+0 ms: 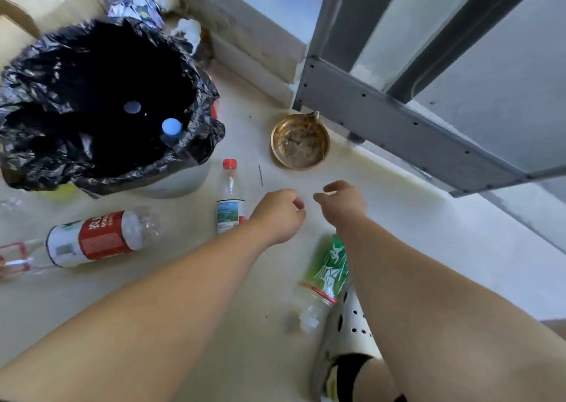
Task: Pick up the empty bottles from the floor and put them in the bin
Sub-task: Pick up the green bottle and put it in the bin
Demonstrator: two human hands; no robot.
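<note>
The bin (171,181), lined with a black bag (36,73), stands at the upper left; a blue-capped bottle (171,130) shows inside it. A small red-capped bottle (229,196) lies on the floor right of the bin. A large clear bottle with a red and white label (92,239) lies at the left. A green-labelled bottle (327,266) lies partly under my right forearm. My left hand (280,214) hovers just right of the small bottle, fingers curled, holding nothing. My right hand (343,202) is beside it, fingers curled, empty.
A brass dish (300,141) sits on the floor beyond my hands. A grey metal frame (398,122) runs along the right. Cardboard boxes (46,0) and crumpled foil (134,7) lie behind the bin. My white perforated shoe (349,331) is at the bottom.
</note>
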